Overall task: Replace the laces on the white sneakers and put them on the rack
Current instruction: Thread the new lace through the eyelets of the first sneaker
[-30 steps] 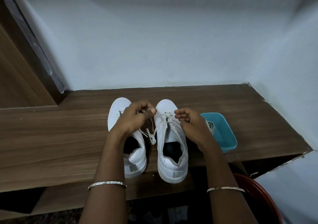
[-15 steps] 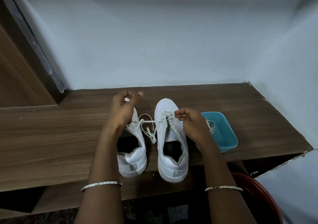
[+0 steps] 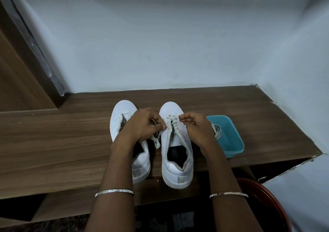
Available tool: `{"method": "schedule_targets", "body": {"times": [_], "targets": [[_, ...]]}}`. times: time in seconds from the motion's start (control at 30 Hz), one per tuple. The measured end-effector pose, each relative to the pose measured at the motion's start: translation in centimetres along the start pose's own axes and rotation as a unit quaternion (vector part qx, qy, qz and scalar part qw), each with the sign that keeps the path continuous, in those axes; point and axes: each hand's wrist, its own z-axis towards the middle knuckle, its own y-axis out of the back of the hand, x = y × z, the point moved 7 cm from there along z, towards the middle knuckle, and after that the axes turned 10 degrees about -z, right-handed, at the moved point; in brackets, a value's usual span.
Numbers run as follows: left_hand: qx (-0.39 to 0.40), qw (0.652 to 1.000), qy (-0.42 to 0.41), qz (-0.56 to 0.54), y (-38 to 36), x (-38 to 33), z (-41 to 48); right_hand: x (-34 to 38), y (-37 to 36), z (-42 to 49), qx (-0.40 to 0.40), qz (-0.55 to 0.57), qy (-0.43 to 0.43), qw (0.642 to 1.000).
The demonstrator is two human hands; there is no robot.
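White sneakers, one pair, standing side by side on a wooden shelf (image 3: 53, 142), toes toward the wall (image 3: 178, 44), heels at the near edge.

Left sneaker (image 3: 122, 112): toe visible; the middle is covered by the left hand and forearm. Eyelet area appears unlaced.

Right sneaker (image 3: 176, 162): partly laced with a pale lace (image 3: 171, 125) crossing the upper eyelets. It lies between the two hands. Loose lace ends (image 3: 156, 141) hang in the gap between the shoes.

Left hand (image 3: 142, 125): above the gap between the shoes, fingers curled, fingertips pinching the lace at the left eyelet row of the right sneaker.

Right hand (image 3: 195, 126): just right of the right sneaker's tongue, fingers curled, thumb and forefinger closed on the lace at the right eyelet row.

Blue tub (image 3: 231, 142): on the shelf just right of the right hand, holding a coiled lace (image 3: 217, 131).

Bangles: one on the left wrist (image 3: 114, 192), one on the right (image 3: 228, 194).

Red round vessel (image 3: 267, 201): below the shelf, lower right, partly in view.
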Motion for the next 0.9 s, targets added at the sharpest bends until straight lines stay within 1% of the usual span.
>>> {"method": "schedule_targets", "body": {"times": [0.07, 0.2, 0.3, 0.4, 0.5, 0.57, 0.67, 0.73, 0.83, 0.87, 0.9], "targets": [[0.012, 1.0, 0.013, -0.002, -0.2, 0.2, 0.0, 0.0, 0.0, 0.0, 0.0, 0.002, 0.002, 1.0], [0.043, 0.995, 0.088, -0.014, -0.5, 0.9, -0.1, 0.4, -0.2, -0.2, 0.007, -0.016, 0.01, 1.0], [0.062, 0.991, 0.118, -0.007, -0.8, 1.1, -0.2, 0.6, -0.1, -0.3, 0.004, -0.035, 0.011, 0.999], [0.043, 0.988, 0.147, -0.035, -0.5, 1.9, -0.2, 0.5, 0.0, -0.4, 0.001, -0.027, -0.001, 1.0], [0.011, 0.992, 0.119, -0.026, -0.2, 2.3, 0.0, 0.5, 0.1, -0.5, -0.004, -0.017, -0.012, 1.0], [0.008, 0.995, 0.101, -0.001, -0.4, 2.0, 0.0, 0.6, 0.2, -0.6, -0.005, -0.019, -0.015, 1.0], [0.002, 0.993, 0.103, 0.06, -0.5, 1.9, 0.3, 0.7, 0.2, -0.6, -0.003, -0.028, -0.016, 0.999], [-0.005, 0.992, 0.093, 0.081, -0.6, 1.5, 0.4, 0.8, 0.2, -0.6, -0.003, -0.029, -0.018, 0.999], [0.023, 0.988, 0.09, 0.123, -1.3, 1.1, 0.2, 0.8, 0.2, -0.6, -0.007, -0.022, -0.021, 1.0], [0.028, 0.987, 0.093, 0.126, -1.4, 1.3, 0.1, 0.8, 0.2, -0.7, -0.008, -0.017, -0.023, 1.0], [0.025, 0.989, 0.096, 0.106, -1.4, 1.4, 0.2, 0.8, 0.3, -0.7, -0.011, -0.009, -0.024, 1.0]]}}
